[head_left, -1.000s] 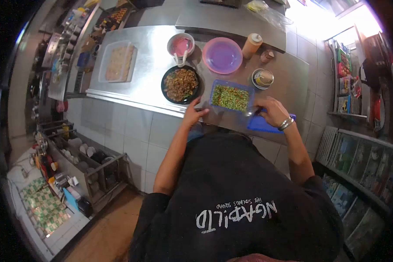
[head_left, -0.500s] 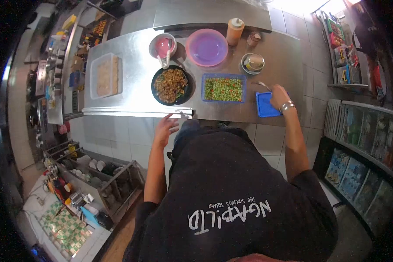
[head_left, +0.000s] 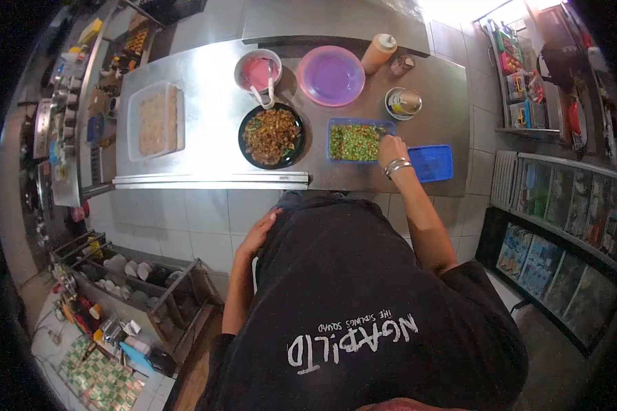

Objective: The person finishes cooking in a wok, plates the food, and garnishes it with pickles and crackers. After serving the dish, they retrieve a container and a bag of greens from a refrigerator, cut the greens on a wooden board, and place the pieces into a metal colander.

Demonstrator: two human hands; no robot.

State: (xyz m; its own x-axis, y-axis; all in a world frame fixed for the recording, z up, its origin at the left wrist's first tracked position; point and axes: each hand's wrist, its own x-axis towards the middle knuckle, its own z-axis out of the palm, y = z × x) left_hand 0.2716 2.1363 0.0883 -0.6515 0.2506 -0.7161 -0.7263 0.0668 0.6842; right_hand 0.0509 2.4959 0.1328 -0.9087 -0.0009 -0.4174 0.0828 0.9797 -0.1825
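My right hand (head_left: pixel 393 152), wearing bracelets on its wrist, is closed on a spoon at the right end of a blue container (head_left: pixel 362 120). Diced green and orange vegetables (head_left: pixel 353 142) fill that container; the spoon's tip is hard to make out among them. A flat blue lid (head_left: pixel 435 163) lies just right of the hand. To the container's left stands a black plate (head_left: pixel 299 152) heaped with brown cooked food (head_left: pixel 271 137). Below the table edge, my left hand (head_left: pixel 259 231) rests against my shirt at the hip, fingers stretched and holding nothing.
Along the back are a metal bowl (head_left: pixel 238 73) with pink contents and white handles, a pink-rimmed purple bowl (head_left: pixel 330 75), a squeeze bottle (head_left: pixel 378 55), a jar (head_left: pixel 402 65) and a can (head_left: pixel 406 103). A clear tub (head_left: pixel 136 130) stands left. Metal strips (head_left: pixel 212 181) line the front edge.
My right hand has moved left with the spoon, from above the blue lid to the vegetable container. My left hand has dropped from the table edge to my hip.
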